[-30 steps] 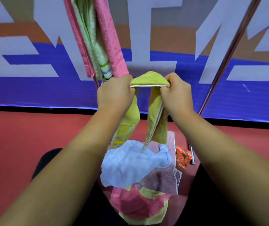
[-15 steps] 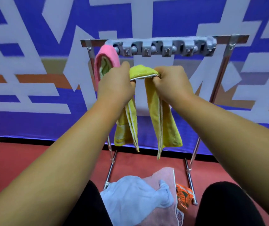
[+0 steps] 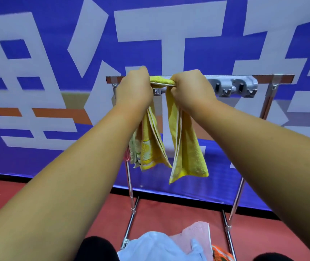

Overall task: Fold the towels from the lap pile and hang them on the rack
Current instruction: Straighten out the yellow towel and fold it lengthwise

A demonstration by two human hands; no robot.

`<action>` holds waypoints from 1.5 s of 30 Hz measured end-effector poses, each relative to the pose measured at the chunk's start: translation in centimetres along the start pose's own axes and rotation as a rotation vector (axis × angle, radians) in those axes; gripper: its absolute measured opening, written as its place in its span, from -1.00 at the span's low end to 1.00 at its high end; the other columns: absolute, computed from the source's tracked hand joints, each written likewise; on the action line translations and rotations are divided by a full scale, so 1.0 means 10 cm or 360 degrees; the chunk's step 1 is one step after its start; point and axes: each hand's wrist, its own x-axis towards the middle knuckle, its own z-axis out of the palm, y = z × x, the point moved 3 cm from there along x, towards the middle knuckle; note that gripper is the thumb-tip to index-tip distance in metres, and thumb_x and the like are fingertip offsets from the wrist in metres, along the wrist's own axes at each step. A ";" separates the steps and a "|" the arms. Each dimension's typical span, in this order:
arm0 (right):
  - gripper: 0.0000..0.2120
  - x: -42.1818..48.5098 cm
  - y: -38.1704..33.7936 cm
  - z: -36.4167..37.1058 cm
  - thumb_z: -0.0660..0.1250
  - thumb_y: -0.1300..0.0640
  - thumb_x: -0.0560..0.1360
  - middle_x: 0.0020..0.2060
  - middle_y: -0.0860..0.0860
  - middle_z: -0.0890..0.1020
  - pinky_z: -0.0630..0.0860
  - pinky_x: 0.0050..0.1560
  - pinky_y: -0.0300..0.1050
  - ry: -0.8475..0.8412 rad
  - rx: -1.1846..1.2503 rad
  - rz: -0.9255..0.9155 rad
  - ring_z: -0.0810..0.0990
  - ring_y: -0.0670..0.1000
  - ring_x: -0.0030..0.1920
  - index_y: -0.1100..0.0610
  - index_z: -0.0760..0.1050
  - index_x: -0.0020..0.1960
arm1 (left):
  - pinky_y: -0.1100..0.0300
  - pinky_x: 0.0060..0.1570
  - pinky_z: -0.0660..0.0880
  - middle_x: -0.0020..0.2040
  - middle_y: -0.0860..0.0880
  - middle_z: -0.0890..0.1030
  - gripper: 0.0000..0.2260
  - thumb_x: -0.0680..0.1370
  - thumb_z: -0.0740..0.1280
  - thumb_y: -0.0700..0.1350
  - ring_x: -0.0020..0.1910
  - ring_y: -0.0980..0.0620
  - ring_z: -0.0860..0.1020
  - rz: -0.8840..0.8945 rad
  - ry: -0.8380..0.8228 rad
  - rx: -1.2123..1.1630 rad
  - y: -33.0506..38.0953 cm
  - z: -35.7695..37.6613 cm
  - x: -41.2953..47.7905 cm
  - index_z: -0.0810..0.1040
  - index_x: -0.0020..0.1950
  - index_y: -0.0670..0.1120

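A folded yellow towel (image 3: 185, 147) hangs in two halves from my hands, its top fold stretched between them at the level of the rack's top bar. My left hand (image 3: 134, 89) grips the left end of the fold and my right hand (image 3: 190, 89) grips the right end. The metal rack (image 3: 267, 102) stands in front of me with grey clips (image 3: 235, 87) along its bar. A pink towel and a pale green towel (image 3: 134, 149) hang on the rack's left side, mostly hidden behind my left arm. The lap pile (image 3: 169, 245) shows a light blue and a pink towel.
A blue banner with large white shapes (image 3: 56, 53) stands right behind the rack. The floor is red (image 3: 178, 213). The rack's legs (image 3: 227, 232) reach toward my knees. An orange patterned cloth (image 3: 220, 252) lies at the right of the lap pile.
Both hands have lifted the yellow towel from above the lap up to the rack's top bar. My view has tilted upward, so the whole rack top now shows.
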 end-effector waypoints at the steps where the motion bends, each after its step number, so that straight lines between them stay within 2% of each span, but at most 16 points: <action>1: -0.83 0.05 -0.03 0.01 0.24 0.17 0.59 -0.22 0.12 0.55 0.25 -0.39 -0.12 -0.0022 -0.0042 -0.0009 0.54 0.19 -0.22 0.12 0.60 -0.07 | -0.05 -0.23 0.40 -0.16 -0.08 0.45 -0.89 0.64 0.30 -0.25 -0.14 -0.16 0.50 -0.0028 -0.0008 -0.0004 -0.03 0.01 0.07 0.39 0.09 -0.10; 5: -0.84 0.24 -0.11 0.07 0.25 0.24 0.61 -0.28 0.06 0.47 0.21 -0.41 -0.14 -0.0065 -0.0178 -0.0016 0.38 0.05 -0.35 0.10 0.59 -0.03 | -0.07 -0.25 0.45 -0.16 -0.10 0.45 -0.77 0.60 0.42 -0.21 -0.17 -0.16 0.52 -0.0075 -0.0028 0.0029 -0.09 0.09 0.28 0.35 0.06 -0.09; 10: -0.89 0.30 -0.07 0.29 0.30 0.22 0.58 -0.29 0.06 0.49 0.18 -0.40 -0.14 -0.0033 -0.0312 -0.0101 0.49 0.14 -0.29 0.06 0.57 -0.05 | -0.05 -0.23 0.49 -0.13 -0.12 0.50 -0.84 0.60 0.35 -0.27 -0.13 -0.20 0.55 0.0032 -0.0096 0.0173 -0.10 0.26 0.36 0.50 0.14 -0.09; 15: -0.80 0.23 0.01 0.50 0.28 0.34 0.43 -0.31 0.06 0.42 0.39 -0.31 -0.06 -0.0108 -0.0445 -0.0243 0.54 0.20 -0.24 0.07 0.50 -0.05 | 0.01 -0.25 0.43 -0.11 -0.09 0.48 -0.75 0.56 0.33 -0.33 -0.19 -0.17 0.50 0.0128 -0.0168 0.0457 -0.08 0.43 0.30 0.61 0.13 -0.04; 23: -0.94 0.32 0.01 0.67 0.25 0.22 0.58 -0.30 0.06 0.40 0.34 -0.29 -0.04 -0.0013 -0.0359 -0.0207 0.51 0.23 -0.19 0.12 0.45 -0.06 | 0.01 -0.22 0.50 -0.08 -0.11 0.54 -0.83 0.58 0.39 -0.22 -0.16 -0.16 0.54 -0.0010 -0.0168 0.0469 -0.10 0.48 0.32 0.63 0.16 -0.07; 27: -0.97 0.27 0.01 0.76 0.23 0.19 0.60 -0.21 0.10 0.53 0.34 -0.29 -0.02 -0.0015 -0.0274 -0.0211 0.51 0.21 -0.18 0.13 0.44 0.00 | 0.00 -0.20 0.47 -0.05 -0.10 0.51 -0.80 0.59 0.37 -0.23 -0.10 -0.16 0.55 -0.0036 -0.0229 0.0443 -0.08 0.55 0.27 0.63 0.19 -0.07; 29: -0.90 0.21 0.03 0.82 0.23 0.17 0.61 -0.17 0.09 0.51 0.38 -0.27 0.01 -0.0029 -0.0189 -0.0211 0.50 0.20 -0.16 0.12 0.44 0.12 | -0.01 -0.19 0.48 -0.06 -0.09 0.50 -0.78 0.59 0.35 -0.24 -0.04 -0.18 0.59 -0.0059 -0.0257 0.0405 -0.07 0.60 0.23 0.64 0.20 -0.07; 31: -0.82 0.16 0.06 0.87 0.26 0.15 0.59 -0.16 0.06 0.50 0.41 -0.26 0.03 -0.0037 -0.0060 -0.0191 0.52 0.21 -0.14 0.12 0.42 0.18 | 0.00 -0.22 0.48 -0.07 -0.09 0.50 -0.78 0.59 0.34 -0.24 -0.07 -0.18 0.57 -0.0066 -0.0221 0.0342 -0.09 0.64 0.18 0.63 0.20 -0.06; 33: -0.79 0.09 0.08 0.92 0.29 0.12 0.55 -0.15 0.04 0.51 0.50 -0.22 0.07 -0.0053 0.0074 -0.0152 0.55 0.21 -0.11 0.09 0.40 0.18 | 0.00 -0.23 0.50 -0.08 -0.09 0.53 -0.83 0.61 0.33 -0.23 -0.11 -0.16 0.55 -0.0110 -0.0236 0.0212 -0.14 0.70 0.09 0.62 0.16 -0.07; 35: -0.75 0.00 0.10 0.99 0.32 0.06 0.52 -0.13 0.02 0.55 0.55 -0.17 0.10 -0.0097 0.0174 -0.0059 0.55 0.20 -0.10 0.05 0.39 0.17 | 0.01 -0.24 0.50 -0.11 -0.08 0.56 -0.95 0.60 0.33 -0.16 -0.10 -0.18 0.59 -0.0190 -0.0322 0.0029 -0.22 0.80 -0.02 0.59 0.02 -0.08; 37: -0.72 -0.08 0.15 1.09 0.33 -0.01 0.53 -0.10 0.02 0.57 0.54 -0.15 0.08 -0.0180 0.0234 0.0076 0.54 0.19 -0.09 0.04 0.40 0.18 | 0.04 -0.22 0.45 -0.15 -0.07 0.57 -0.88 0.58 0.33 -0.07 -0.12 -0.18 0.58 -0.0255 -0.0410 -0.0132 -0.28 0.94 -0.16 0.54 -0.10 -0.09; 39: -0.71 -0.16 0.22 1.24 0.33 -0.08 0.53 -0.09 0.03 0.56 0.50 -0.16 0.04 -0.0267 0.0243 0.0183 0.53 0.19 -0.08 0.05 0.42 0.16 | 0.05 -0.16 0.46 -0.14 -0.08 0.56 -0.84 0.58 0.34 -0.01 -0.14 -0.18 0.53 -0.0357 -0.0546 -0.0239 -0.35 1.11 -0.33 0.56 -0.09 -0.09; 41: -0.69 -0.25 0.28 1.39 0.31 -0.14 0.51 -0.05 0.06 0.58 0.48 -0.14 0.03 -0.0377 0.0208 0.0264 0.55 0.21 -0.04 0.06 0.46 0.10 | 0.12 -0.20 0.47 -0.24 -0.06 0.57 -0.81 0.58 0.35 0.00 -0.28 -0.13 0.54 -0.0453 -0.0667 -0.0319 -0.43 1.29 -0.50 0.59 -0.09 -0.11; 43: -0.64 -0.35 0.32 1.55 0.29 -0.19 0.46 0.01 0.07 0.62 0.54 -0.08 0.04 -0.0532 0.0205 0.0335 0.60 0.22 0.03 0.03 0.54 0.10 | 0.16 -0.37 0.53 -0.44 -0.04 0.59 -0.80 0.58 0.31 -0.04 -0.50 -0.06 0.56 -0.0500 -0.0814 -0.0438 -0.49 1.48 -0.67 0.62 -0.09 -0.15; 45: -0.57 -0.45 0.36 1.72 0.26 -0.19 0.39 0.00 0.08 0.67 0.61 -0.03 0.04 -0.0683 0.0249 0.0378 0.66 0.22 0.07 0.02 0.60 0.12 | 0.08 -0.50 0.60 -0.48 -0.12 0.64 -0.80 0.60 0.25 -0.06 -0.55 -0.13 0.63 -0.0525 -0.0976 -0.0584 -0.55 1.69 -0.82 0.61 -0.01 -0.14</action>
